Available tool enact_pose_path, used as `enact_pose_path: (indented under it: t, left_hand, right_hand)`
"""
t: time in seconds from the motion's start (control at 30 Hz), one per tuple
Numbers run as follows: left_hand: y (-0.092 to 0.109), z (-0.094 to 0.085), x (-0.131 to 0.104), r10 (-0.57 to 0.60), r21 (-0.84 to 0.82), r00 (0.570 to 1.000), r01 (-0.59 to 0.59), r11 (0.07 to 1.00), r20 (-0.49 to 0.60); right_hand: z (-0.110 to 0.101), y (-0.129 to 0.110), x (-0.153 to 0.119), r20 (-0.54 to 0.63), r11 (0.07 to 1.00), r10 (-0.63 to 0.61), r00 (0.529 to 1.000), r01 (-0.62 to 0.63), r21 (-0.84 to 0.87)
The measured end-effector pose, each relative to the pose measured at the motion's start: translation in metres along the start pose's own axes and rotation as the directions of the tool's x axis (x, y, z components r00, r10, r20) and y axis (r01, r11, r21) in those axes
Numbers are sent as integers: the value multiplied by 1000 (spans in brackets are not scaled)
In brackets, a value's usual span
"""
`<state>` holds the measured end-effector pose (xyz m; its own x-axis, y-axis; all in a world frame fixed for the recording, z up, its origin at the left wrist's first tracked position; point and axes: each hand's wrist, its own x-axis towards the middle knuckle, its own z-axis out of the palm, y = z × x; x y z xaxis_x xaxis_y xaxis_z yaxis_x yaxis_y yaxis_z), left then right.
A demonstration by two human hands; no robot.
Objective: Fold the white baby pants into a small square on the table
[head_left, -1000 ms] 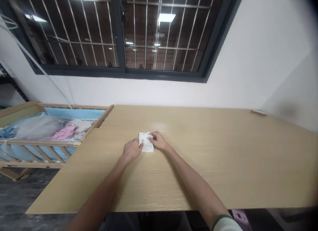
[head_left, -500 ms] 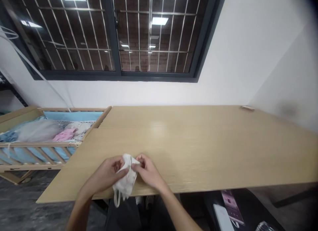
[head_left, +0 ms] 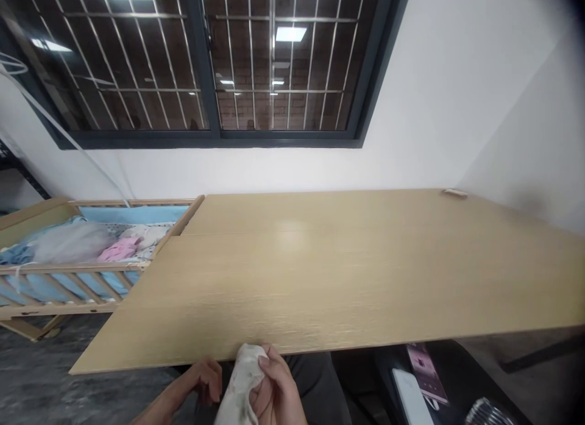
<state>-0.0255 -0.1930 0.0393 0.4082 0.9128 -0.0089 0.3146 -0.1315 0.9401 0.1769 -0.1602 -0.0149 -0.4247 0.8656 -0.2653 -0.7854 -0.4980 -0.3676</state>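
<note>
My right hand [head_left: 280,385] grips a small white cloth piece [head_left: 242,382] at the near edge of the table, thumb on its front and fingers behind. Faint marks show on the fabric, which hangs down past the bottom of the picture. To its left, my left hand [head_left: 201,381] is curled closed, with a narrow gap between it and the cloth. Whether anything sits inside those curled fingers is hidden. Both hands are low, in front of my lap, by the edge of the wooden table [head_left: 320,278].
On the left stands a wooden crib [head_left: 95,309] with bedding and a pink cloth [head_left: 119,249]. Below the table at right, a white flat device [head_left: 411,394] and a pink-purple box [head_left: 426,370] lie on a dark surface. A small flat object [head_left: 454,192] lies at the far right corner.
Both hands have come down and nearer, off the table top to its front edge. The cloth was between both hands and is now in the right hand; the left has moved away from it.
</note>
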Motion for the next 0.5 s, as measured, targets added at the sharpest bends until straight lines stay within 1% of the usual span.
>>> enact_pose_path:
  t: [0.07,0.1,0.2,0.27,0.33,0.4,0.5]
  left_hand:
    - [-2,6,5,-6,36,997,9,999,-80]
    - [-3,8,6,-12,48,995,17,999,-99]
    - [-3,11,10,-10,57,997,14,998,-78]
    - [-1,14,11,15,55,998,-12,998,-56]
    - [1,19,13,36,61,996,-31,998,-84]
    - [0,24,13,54,67,988,-45,997,-143]
    - [-8,33,11,72,88,974,-54,995,-214]
  right_hand:
    - [-7,1,-2,-36,1000,11,999,-10,9]
    - [-11,2,-2,-51,1000,11,999,-10,8]
    - [-21,9,-1,-87,1000,-11,996,12,7]
    - [-25,12,1,-120,997,-67,991,71,33]
    - [-26,10,1,-147,990,-124,981,132,45]
    - [-24,4,-2,-138,990,-142,980,144,6]
    - [-21,-2,-10,-85,985,-160,983,154,-73]
